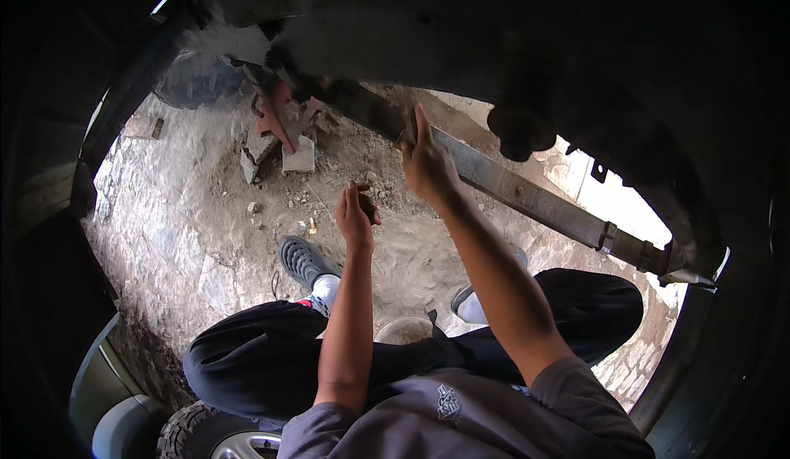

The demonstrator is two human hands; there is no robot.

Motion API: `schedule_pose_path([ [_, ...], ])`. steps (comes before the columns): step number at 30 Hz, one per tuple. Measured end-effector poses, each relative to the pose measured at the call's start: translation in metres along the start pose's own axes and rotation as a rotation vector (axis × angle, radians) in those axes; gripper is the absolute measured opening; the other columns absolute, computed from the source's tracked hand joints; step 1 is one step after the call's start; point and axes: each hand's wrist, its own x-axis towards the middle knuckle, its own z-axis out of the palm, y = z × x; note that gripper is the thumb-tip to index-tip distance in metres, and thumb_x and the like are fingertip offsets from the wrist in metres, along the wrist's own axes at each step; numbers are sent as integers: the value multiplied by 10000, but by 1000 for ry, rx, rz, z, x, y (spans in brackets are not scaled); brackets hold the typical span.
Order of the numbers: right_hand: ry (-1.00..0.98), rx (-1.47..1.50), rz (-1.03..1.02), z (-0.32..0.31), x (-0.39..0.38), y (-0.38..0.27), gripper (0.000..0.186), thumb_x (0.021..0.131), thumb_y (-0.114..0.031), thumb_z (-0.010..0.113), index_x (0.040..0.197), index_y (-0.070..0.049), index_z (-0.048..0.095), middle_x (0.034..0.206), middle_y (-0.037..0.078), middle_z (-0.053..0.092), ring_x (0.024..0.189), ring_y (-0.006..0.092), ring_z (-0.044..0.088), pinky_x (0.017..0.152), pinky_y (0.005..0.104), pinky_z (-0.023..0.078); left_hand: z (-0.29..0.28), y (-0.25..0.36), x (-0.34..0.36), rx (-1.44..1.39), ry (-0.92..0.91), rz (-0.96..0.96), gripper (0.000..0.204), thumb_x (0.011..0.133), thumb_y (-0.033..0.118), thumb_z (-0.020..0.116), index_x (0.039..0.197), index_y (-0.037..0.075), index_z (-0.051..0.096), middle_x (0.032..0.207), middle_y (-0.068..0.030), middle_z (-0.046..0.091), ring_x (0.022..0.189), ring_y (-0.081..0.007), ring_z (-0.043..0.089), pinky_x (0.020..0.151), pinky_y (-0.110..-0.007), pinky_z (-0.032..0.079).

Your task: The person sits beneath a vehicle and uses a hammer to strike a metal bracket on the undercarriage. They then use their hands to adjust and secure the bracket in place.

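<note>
1. My right hand is raised at the long metal bar, fingers bent; I can't tell whether they grip it or something small.
2. My left hand hangs apart from the bar, fingers loosely curled; whether anything sits inside, I can't tell.
3. The bar slants from behind my right hand down rightward to a band. I'd judge it heavy, stiff, gritty rather than fragile; its bare middle seems the best hold.
4. Farther out, a red metal piece stands by a pale block.
</note>
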Motion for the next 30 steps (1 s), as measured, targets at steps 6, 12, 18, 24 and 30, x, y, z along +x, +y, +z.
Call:
schedule_pose_path([
  [6, -162, 94, 141, -32, -64, -18, 837, 1065, -193, 540, 1696, -193, -9, 1211, 388, 673, 1072, 577, 669, 948, 622, 541, -20, -2, 3, -41, 64, -31, 427, 1113, 428, 545, 1021, 29, 667, 606, -31, 534, 418, -133, 488, 387, -308, 410],
  [12, -52, 116, 126, -14, 1, -20, 793, 1076, -255, 547, 1690, -176, 51, 1353, 364, 632, 1172, 560, 649, 1038, 595, 507, -5, 4, 0, -52, 89, -74, 405, 1132, 388, 511, 1000, 34, 657, 618, -28, 544, 425, -119, 482, 381, -286, 389],
  [18, -111, 126, 80, -19, 0, -24, 812, 1056, -219, 561, 1692, -187, 58, 1373, 366, 617, 1186, 538, 652, 1043, 596, 511, -9, -1, 1, -10, 60, -33, 415, 1121, 409, 528, 1028, 27, 658, 610, -31, 543, 415, -128, 490, 384, -304, 403],
  [24, -87, 79, 71, -30, -87, -11, 856, 1037, -184, 587, 1693, -210, 38, 1213, 368, 684, 991, 551, 700, 873, 634, 569, -26, -5, -1, 21, 59, -35, 426, 1126, 418, 509, 1021, 34, 658, 611, -25, 541, 411, -121, 468, 384, -297, 388],
  [30, -103, 125, 16, -9, -47, -24, 843, 1041, -182, 585, 1698, -230, 60, 1153, 359, 704, 959, 533, 714, 858, 617, 584, -21, 2, -1, -4, 140, -57, 441, 1124, 435, 505, 1011, 37, 658, 619, -21, 542, 417, -114, 460, 384, -285, 353],
])
